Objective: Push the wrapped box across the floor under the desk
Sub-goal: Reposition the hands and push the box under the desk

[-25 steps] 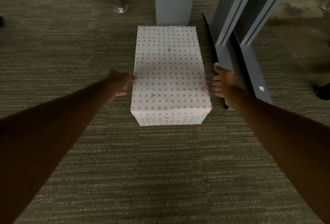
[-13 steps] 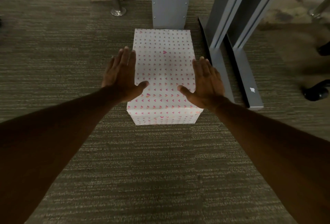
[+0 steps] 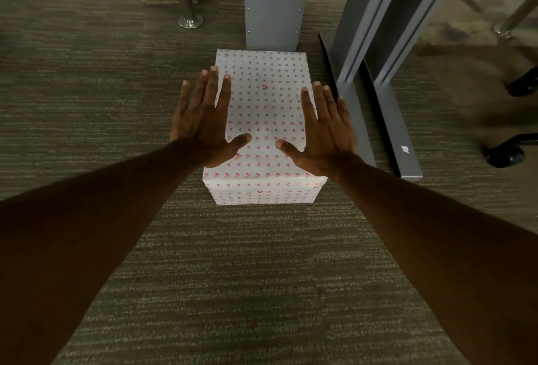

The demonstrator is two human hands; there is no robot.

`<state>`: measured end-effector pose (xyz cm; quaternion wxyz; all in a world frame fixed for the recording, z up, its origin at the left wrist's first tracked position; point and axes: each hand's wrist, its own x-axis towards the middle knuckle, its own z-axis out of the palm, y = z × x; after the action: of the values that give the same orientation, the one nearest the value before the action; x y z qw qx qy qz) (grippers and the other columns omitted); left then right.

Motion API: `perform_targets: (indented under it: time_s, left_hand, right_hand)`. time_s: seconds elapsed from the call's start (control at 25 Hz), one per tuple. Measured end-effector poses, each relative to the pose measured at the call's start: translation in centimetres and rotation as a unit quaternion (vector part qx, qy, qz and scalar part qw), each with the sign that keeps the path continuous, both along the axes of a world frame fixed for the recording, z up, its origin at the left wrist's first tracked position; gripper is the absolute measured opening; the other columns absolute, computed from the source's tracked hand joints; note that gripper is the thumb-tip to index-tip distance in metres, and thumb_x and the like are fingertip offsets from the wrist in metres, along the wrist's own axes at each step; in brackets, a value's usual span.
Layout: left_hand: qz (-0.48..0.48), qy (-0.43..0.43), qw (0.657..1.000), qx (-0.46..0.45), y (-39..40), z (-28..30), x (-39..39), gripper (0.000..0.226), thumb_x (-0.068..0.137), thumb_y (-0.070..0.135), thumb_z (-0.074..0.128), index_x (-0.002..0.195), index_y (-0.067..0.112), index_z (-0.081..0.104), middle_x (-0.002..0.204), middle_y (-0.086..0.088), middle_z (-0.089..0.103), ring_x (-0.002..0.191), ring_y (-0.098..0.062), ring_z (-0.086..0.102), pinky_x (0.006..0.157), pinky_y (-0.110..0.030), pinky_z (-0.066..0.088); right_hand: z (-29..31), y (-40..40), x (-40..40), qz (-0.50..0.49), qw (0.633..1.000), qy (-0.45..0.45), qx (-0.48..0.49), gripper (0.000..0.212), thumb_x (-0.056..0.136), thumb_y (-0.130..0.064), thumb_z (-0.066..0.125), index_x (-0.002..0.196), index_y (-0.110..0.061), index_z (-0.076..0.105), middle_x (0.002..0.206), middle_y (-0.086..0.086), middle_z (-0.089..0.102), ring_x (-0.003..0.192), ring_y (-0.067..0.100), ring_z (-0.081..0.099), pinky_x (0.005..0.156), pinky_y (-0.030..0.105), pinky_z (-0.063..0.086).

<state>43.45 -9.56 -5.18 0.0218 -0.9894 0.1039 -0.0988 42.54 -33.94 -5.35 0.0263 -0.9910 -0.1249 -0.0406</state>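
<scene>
Dim overhead light, forearms in deep shadow, wide-angle bending and soft blur toward the edges.

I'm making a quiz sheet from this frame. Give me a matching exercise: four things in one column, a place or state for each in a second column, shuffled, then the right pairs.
Column one:
1. wrapped box
2. left hand
3. chrome post foot
4. chair caster

Column two:
A. black, at the right edge of the view
B. open flat, fingers spread, over the box's left edge
C. white with pink hearts, far end at the grey desk leg
D. round and shiny, on the carpet left of the desk leg

Pairs: 1-C, 2-B, 3-D, 4-A
</scene>
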Motion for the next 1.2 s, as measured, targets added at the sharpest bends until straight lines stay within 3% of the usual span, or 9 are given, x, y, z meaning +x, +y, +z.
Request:
perform_targets:
  time_s: [0.36, 0.56, 0.76, 0.88, 0.96, 1.04, 1.12, 1.2]
  left_hand:
    - [0.002, 0.009, 1.000, -0.009, 0.4, -1.2, 0.4, 0.111, 0.079, 0.078, 0.035, 0.155, 0.008, -0.007, 0.165, -0.020, -0.003, 0.152, -0.035, -0.004, 0.122, -0.052, 0.001]
    - [0.010, 0.059, 0.997, -0.042, 1.5, -2.2, 0.3, 0.114, 0.077, 0.069, 0.057, 0.156, 0.008, 0.001, 0.165, -0.020, -0.001, 0.152, -0.035, 0.001, 0.120, -0.052, 0.011]
    - [0.062, 0.092, 0.985, -0.132, 2.0, -3.4, 0.6, 0.098, 0.074, 0.055, 0.072, 0.148, 0.007, 0.027, 0.156, -0.019, 0.030, 0.144, -0.039, 0.027, 0.110, -0.057, 0.035]
    - [0.167, 0.147, 0.947, -0.230, 1.9, -4.3, 1.0, 0.082, 0.084, 0.048, 0.066, 0.148, 0.008, 0.033, 0.154, -0.019, 0.035, 0.140, -0.039, 0.034, 0.108, -0.055, 0.037]
    - [0.217, 0.177, 0.920, -0.272, 1.9, -4.5, 1.7, 0.066, 0.092, 0.043, 0.058, 0.146, 0.010, 0.039, 0.150, -0.018, 0.043, 0.123, -0.032, 0.053, 0.091, -0.043, 0.053]
    - [0.210, 0.189, 0.908, -0.311, 1.8, -4.4, 2.5, 0.043, 0.097, 0.032, 0.054, 0.133, 0.010, 0.055, 0.130, -0.017, 0.062, 0.086, -0.018, 0.061, 0.058, -0.024, 0.046]
    - [0.211, 0.197, 0.882, -0.374, 1.9, -4.6, 3.0, 0.033, 0.097, 0.024, 0.054, 0.124, 0.009, 0.062, 0.118, -0.015, 0.068, 0.084, -0.019, 0.062, 0.055, -0.022, 0.043]
    - [0.231, 0.209, 0.843, -0.438, 2.2, -4.8, 3.2, 0.033, 0.095, 0.021, 0.056, 0.126, 0.010, 0.062, 0.117, -0.013, 0.068, 0.091, -0.022, 0.064, 0.057, -0.024, 0.046]
  right_hand:
    - [-1.1, -0.6, 0.3, -0.023, 1.000, 0.013, 0.001, 0.113, 0.081, -0.084, 0.025, 0.161, -0.010, -0.004, 0.170, 0.018, -0.003, 0.157, 0.035, -0.003, 0.126, 0.052, 0.002]
    - [-1.9, -1.2, 0.5, -0.062, 0.997, 0.017, 0.033, 0.105, 0.089, -0.074, 0.036, 0.160, -0.007, -0.002, 0.170, 0.018, 0.002, 0.157, 0.033, 0.001, 0.127, 0.048, 0.000]
    - [-3.2, -1.6, 0.6, -0.099, 0.991, 0.033, 0.083, 0.100, 0.091, -0.059, 0.051, 0.160, -0.004, 0.006, 0.169, 0.018, 0.014, 0.156, 0.034, 0.015, 0.125, 0.046, 0.014]
    - [-3.9, -1.4, 1.2, -0.162, 0.974, 0.044, 0.151, 0.082, 0.090, -0.047, 0.059, 0.153, -0.004, 0.028, 0.152, 0.019, 0.046, 0.139, 0.037, 0.045, 0.110, 0.049, 0.044]
    - [-4.3, -1.1, 1.7, -0.211, 0.957, 0.057, 0.192, 0.058, 0.092, -0.042, 0.059, 0.137, -0.006, 0.049, 0.129, 0.015, 0.063, 0.118, 0.036, 0.061, 0.091, 0.044, 0.055]
    - [-4.8, -1.0, 2.1, -0.238, 0.942, 0.060, 0.231, 0.040, 0.093, -0.038, 0.059, 0.117, -0.006, 0.061, 0.107, 0.011, 0.068, 0.099, 0.032, 0.067, 0.075, 0.035, 0.052]
    - [-5.1, -1.1, 2.4, -0.258, 0.925, 0.069, 0.269, 0.036, 0.092, -0.037, 0.061, 0.108, -0.005, 0.066, 0.097, 0.009, 0.068, 0.088, 0.026, 0.065, 0.068, 0.030, 0.048]
    - [-5.4, -1.1, 2.6, -0.272, 0.910, 0.079, 0.303, 0.034, 0.092, -0.040, 0.063, 0.101, -0.008, 0.069, 0.089, 0.003, 0.067, 0.079, 0.023, 0.065, 0.059, 0.024, 0.046]
